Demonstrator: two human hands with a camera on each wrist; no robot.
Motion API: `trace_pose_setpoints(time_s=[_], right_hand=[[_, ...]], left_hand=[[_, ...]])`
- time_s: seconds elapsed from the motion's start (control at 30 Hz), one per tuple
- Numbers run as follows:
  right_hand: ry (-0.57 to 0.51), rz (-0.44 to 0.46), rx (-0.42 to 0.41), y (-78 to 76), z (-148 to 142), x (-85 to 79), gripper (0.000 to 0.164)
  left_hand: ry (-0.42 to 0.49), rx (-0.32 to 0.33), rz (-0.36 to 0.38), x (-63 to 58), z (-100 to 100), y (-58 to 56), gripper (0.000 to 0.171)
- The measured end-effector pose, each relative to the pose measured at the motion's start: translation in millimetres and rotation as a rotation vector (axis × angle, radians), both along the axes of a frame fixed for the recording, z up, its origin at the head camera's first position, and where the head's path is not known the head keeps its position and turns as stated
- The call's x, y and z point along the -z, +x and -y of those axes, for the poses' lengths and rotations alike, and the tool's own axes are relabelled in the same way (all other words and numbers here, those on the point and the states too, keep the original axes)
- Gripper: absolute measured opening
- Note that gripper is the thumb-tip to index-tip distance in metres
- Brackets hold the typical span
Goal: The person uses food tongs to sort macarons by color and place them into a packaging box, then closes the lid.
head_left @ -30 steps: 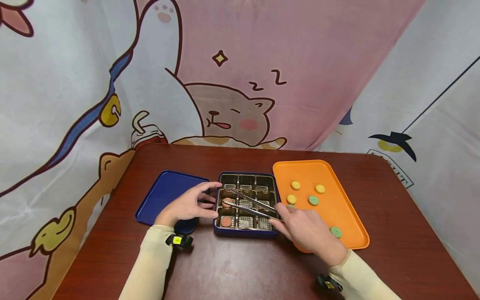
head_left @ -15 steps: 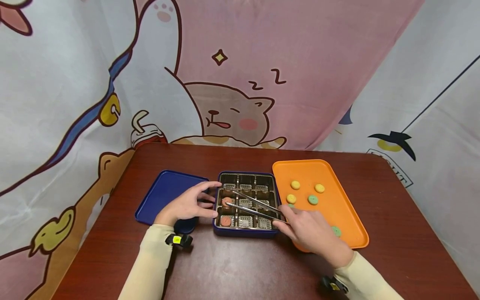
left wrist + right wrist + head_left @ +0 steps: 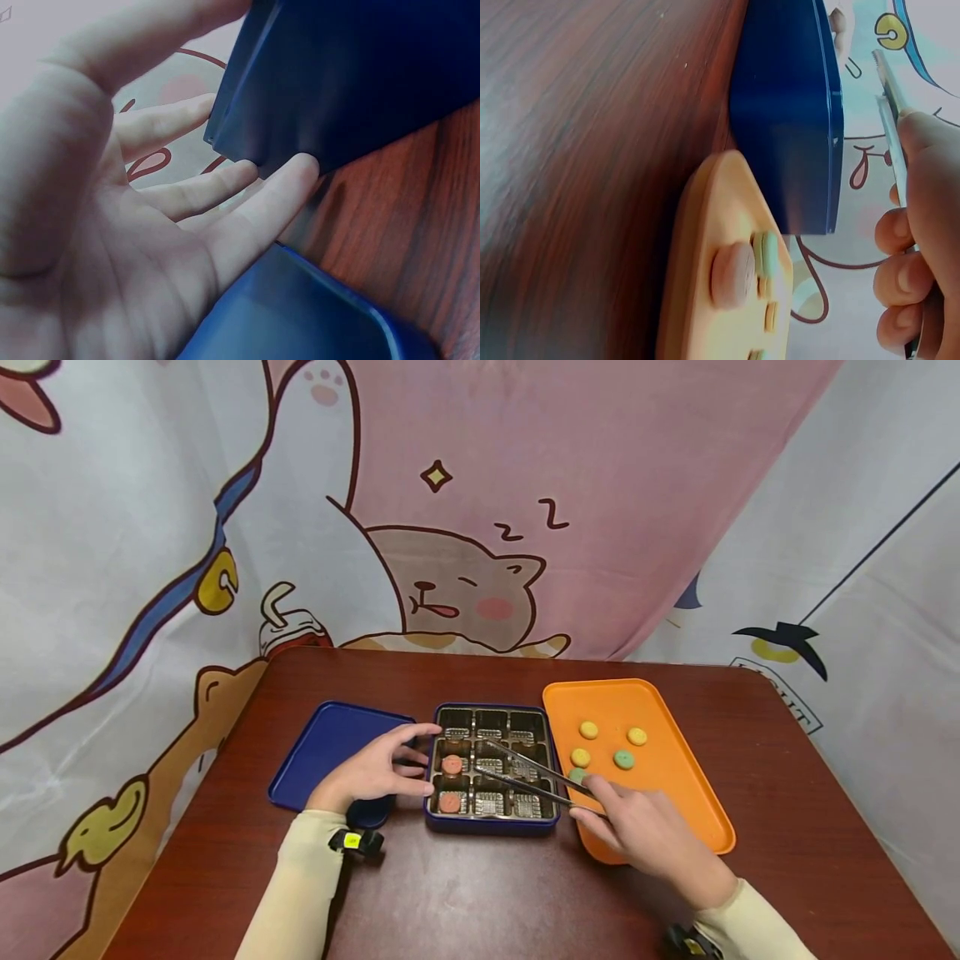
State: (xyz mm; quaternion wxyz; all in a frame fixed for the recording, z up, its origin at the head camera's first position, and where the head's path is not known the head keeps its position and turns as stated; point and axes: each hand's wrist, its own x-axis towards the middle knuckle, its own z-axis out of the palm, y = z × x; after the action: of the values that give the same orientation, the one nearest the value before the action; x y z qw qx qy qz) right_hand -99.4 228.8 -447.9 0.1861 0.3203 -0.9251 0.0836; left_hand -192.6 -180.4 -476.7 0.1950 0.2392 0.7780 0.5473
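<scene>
In the head view a dark blue square tin [image 3: 491,827] holds a gold-and-black divider with compartments. Two pink macarons [image 3: 452,765] sit in its left column, middle and front. My left hand [image 3: 371,768] rests its spread, fairly straight fingertips against the tin's left side, thumb near the front corner. My right hand [image 3: 645,831] grips metal tongs [image 3: 540,792], whose parted tips hover over the middle of the tin with nothing between them. An orange tray [image 3: 693,785] to the right carries yellow macarons [image 3: 588,730] and green macarons [image 3: 624,760].
A flat blue lid [image 3: 322,752] lies left of the tin, partly under my left hand. Close to the tray's near end, a pale pinkish macaron [image 3: 733,276] shows in the right wrist view. A printed cloth [image 3: 622,527] hangs behind the brown table [image 3: 420,893].
The tongs have drawn back right from the middle-left compartment, their tips wider apart, leaving the pink macaron there. My right hand has moved right over the tray; the left has stayed put.
</scene>
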Motion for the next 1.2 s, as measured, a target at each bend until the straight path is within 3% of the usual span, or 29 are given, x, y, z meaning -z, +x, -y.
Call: trace_pose_setpoints(time_s=[0.47, 0.73, 1.2], right_hand=[[-0.019, 0.014, 0.095, 16.6, -41, 6.1, 0.035], [0.015, -0.023, 0.144, 27.3, -61, 9.4, 0.04], [0.004, 0.032, 0.225, 47.2, -97, 16.7, 0.034]], left_hand=[[-0.008, 0.007, -0.003, -1.3, 0, 0.3, 0.089], [-0.023, 0.007, -0.005, -1.8, 0, 0.9, 0.09], [-0.021, -0.013, 0.0, 0.6, 0, 0.8, 0.088]])
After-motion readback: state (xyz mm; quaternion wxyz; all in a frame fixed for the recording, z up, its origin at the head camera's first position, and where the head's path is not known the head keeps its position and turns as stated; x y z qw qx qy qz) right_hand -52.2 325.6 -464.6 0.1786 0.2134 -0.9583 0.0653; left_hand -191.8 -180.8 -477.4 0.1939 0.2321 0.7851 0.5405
